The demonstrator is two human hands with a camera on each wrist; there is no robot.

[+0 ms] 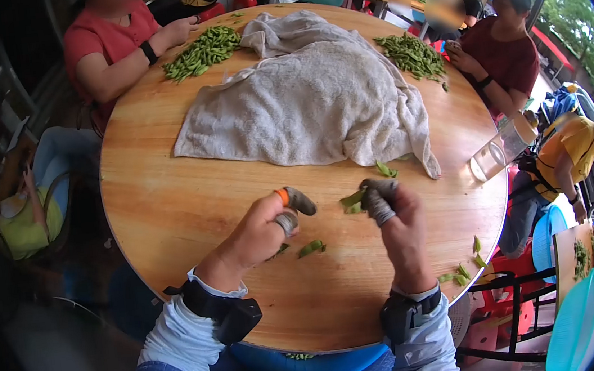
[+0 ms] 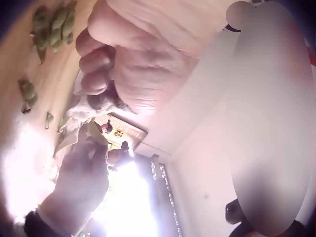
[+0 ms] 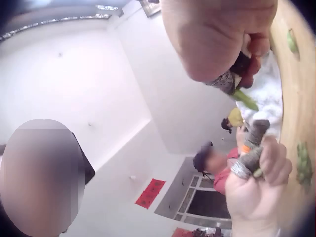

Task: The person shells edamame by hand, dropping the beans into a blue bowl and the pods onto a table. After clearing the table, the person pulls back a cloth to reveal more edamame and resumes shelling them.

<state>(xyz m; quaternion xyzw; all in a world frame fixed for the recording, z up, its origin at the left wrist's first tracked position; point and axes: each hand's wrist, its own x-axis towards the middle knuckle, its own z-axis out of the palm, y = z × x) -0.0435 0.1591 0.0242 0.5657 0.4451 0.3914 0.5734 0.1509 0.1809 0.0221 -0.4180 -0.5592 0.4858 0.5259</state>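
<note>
In the head view, the two hands work above the lower middle of a round wooden worktop (image 1: 168,199). The right hand (image 1: 404,239), right of centre, pinches a green pod (image 1: 351,201) between thumb and fingertips; the pod points leftward, toward the other hand. The left hand (image 1: 251,234) is near it but apart. Its forefinger, with an orange band (image 1: 283,196), bends forward over the thumb, and the other fingers are curled in. In the right wrist view, a small green piece (image 3: 258,173) shows between its wrapped thumb and those curled fingers; whether it is a bean or part of a pod, I cannot tell. Fingers on both hands wear grey wrappings.

A loose pod (image 1: 311,248) lies on the wood just below the gap between the hands, and another (image 1: 386,169) lies above the right hand by the cloth's lower edge. More loose pods (image 1: 458,275) are near the rim at lower right. The pale, rumpled cloth (image 1: 303,105) covers the upper middle, with one pod heap (image 1: 203,50) at its upper left and a second heap (image 1: 412,55) at its upper right. A clear jar (image 1: 490,159) lies tilted at the right rim. One person in red (image 1: 106,53) sits at upper left, another in dark red (image 1: 511,54) at upper right.
</note>
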